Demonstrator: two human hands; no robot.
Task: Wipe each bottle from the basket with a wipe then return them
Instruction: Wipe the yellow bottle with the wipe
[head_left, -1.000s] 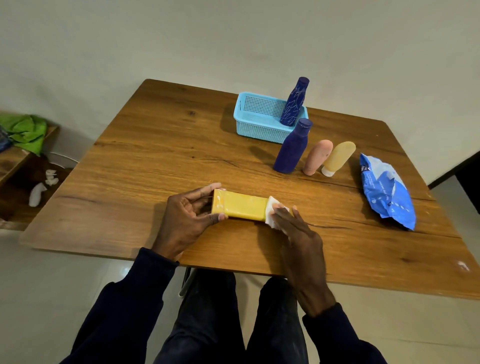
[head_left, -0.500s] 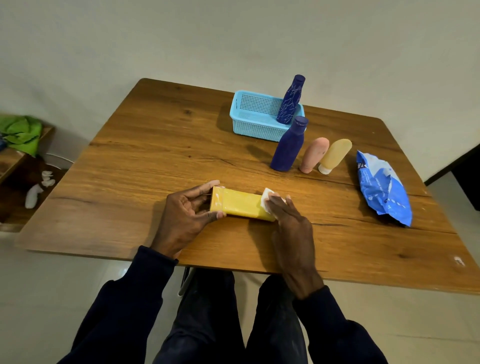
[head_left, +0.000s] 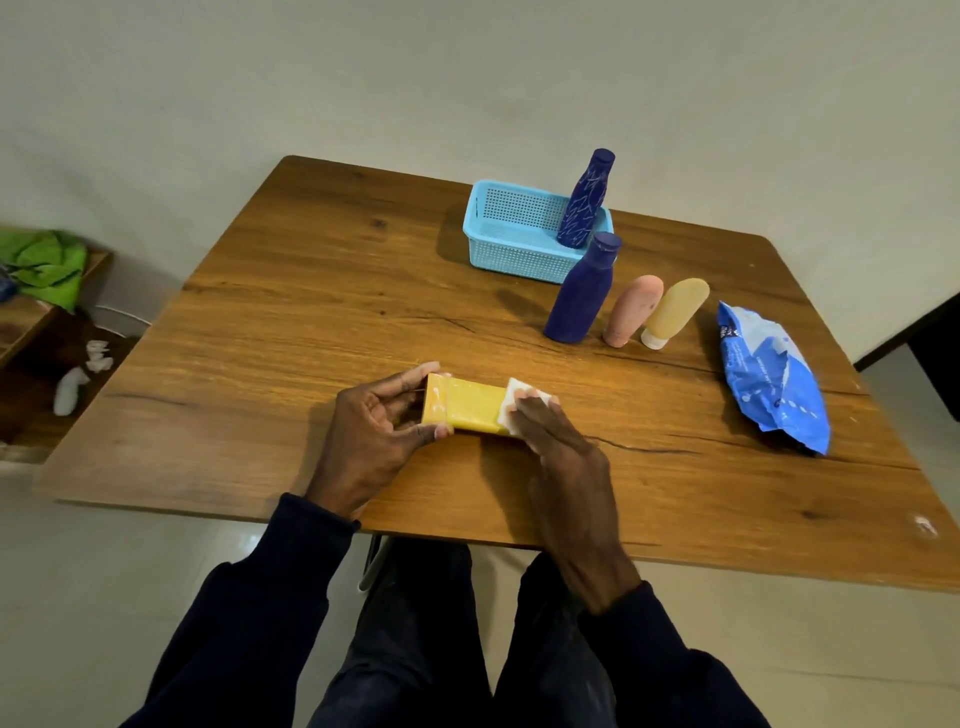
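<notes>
A flat yellow bottle (head_left: 470, 404) lies on its side on the wooden table (head_left: 311, 312), near the front edge. My left hand (head_left: 371, 434) grips its left end between thumb and fingers. My right hand (head_left: 563, 457) presses a white wipe (head_left: 511, 402) onto the bottle's right part with straight fingers. A light blue basket (head_left: 511, 234) stands at the back with one patterned dark blue bottle (head_left: 584, 200) upright in it. In front of the basket stand a plain dark blue bottle (head_left: 582, 291), a pink tube (head_left: 631, 309) and a pale yellow tube (head_left: 672, 312).
A blue wipes packet (head_left: 771, 376) lies on the right side of the table. Left of the table is a low wooden shelf with a green cloth (head_left: 47, 262), and white scraps (head_left: 78, 379) lie below it. My legs are under the front edge.
My right hand has slid the wipe leftward along the yellow bottle, from its right end onto its body. My left hand keeps its hold on the left end.
</notes>
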